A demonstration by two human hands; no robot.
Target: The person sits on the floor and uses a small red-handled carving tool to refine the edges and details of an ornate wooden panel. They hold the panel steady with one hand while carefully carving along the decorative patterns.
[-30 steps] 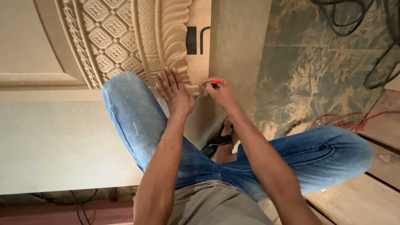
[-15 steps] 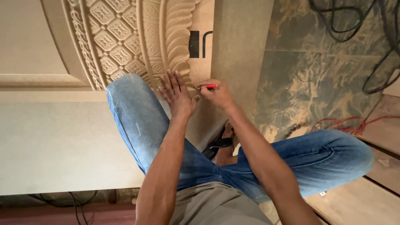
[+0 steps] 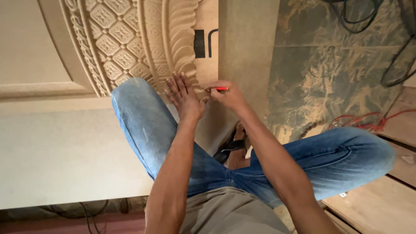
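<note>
The person sits on the carved panel [image 3: 130, 39], a large pale board with a diamond pattern and a band of leaf shapes, which lies flat and carries the work. The left hand [image 3: 184, 97] lies flat with fingers together and stretched, pressing on the leaf band near the panel's right edge; it holds nothing. The right hand [image 3: 227, 93] is closed on a red pencil [image 3: 219, 89], whose point is directed left toward the fingertips of the left hand, just beside the leaf band. I cannot tell if the tip touches the wood.

What could go wrong, in my judgement: the carving is deep and uneven, so the pencil tip can slip into a groove and make a crooked line, or the lead can break if the pressure is too strong. The two hands are very near, so a slip can push the point into the left fingers. The left knee in blue jeans [image 3: 138, 117] rests on the panel, and shifting the weight may move the body and spoil the mark. Dust on the floor [image 3: 329, 78] may also dirty the surface.
</note>
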